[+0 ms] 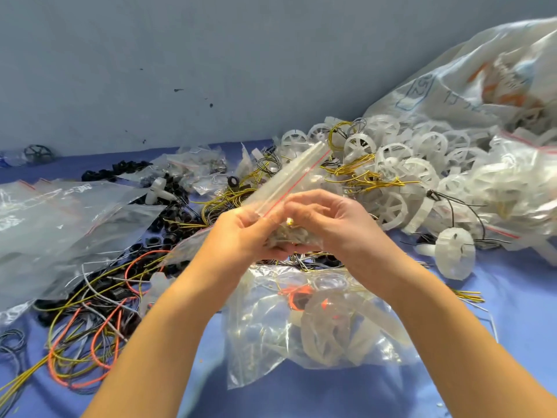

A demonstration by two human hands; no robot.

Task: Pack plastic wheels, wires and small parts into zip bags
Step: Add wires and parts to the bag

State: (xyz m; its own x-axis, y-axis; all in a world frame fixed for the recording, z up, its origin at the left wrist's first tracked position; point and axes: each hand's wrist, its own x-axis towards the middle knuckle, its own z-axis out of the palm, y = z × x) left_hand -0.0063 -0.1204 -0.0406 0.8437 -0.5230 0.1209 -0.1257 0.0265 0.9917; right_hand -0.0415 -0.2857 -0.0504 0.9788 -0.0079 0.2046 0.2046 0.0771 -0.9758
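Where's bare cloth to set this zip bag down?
Bare blue cloth: right of your right forearm, nearer than the lone white wheel, and at the near edge below the packed bags. Crowded: wire tangle left, wheel pile far right.

Blue surface [512,342] under wheels [391,164], wires [90,342], bags [45,218]

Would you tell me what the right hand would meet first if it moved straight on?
The right hand points leftward at the zip bag it pinches; just beyond, probably the left hand.

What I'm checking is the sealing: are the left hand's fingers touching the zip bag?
Touching. The head view shows the left hand pinching the zip bag at its red strip.
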